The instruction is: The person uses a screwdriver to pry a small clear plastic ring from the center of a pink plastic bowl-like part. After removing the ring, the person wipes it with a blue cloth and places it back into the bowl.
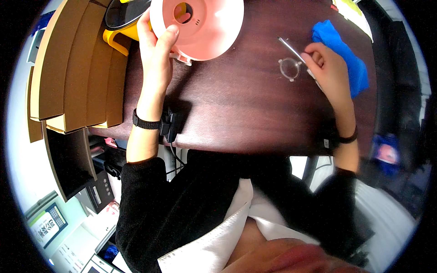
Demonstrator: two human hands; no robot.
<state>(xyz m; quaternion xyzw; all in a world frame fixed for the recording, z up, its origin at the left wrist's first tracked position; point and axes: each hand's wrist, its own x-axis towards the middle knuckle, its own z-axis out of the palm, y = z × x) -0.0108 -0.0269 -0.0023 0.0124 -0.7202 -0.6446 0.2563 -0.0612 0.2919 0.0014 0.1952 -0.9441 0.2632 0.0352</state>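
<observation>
My left hand (157,50) is closed on the edge of a pink round shell (207,38), shaped like a shallow bowl, near the far edge of the table. A round hole pierces its middle, with small slots beside it, and a small white tab sticks out at its lower rim. On the right, my right hand (325,68) has its fingers curled and pinched on a slim silver pen-like rod (290,47), whose kind I cannot make out. The rod slants across the tabletop, partly covered by the fingers. Beside it lies a clear plastic ring (290,69) with small tabs.
A crumpled blue cloth (357,73) lies right of my right hand. Brown cardboard boxes (75,63) stand along the left, next to a yellow and black object (119,41). A pale yellow-green item (353,16) lies at the far right of the dark wooden table (227,109).
</observation>
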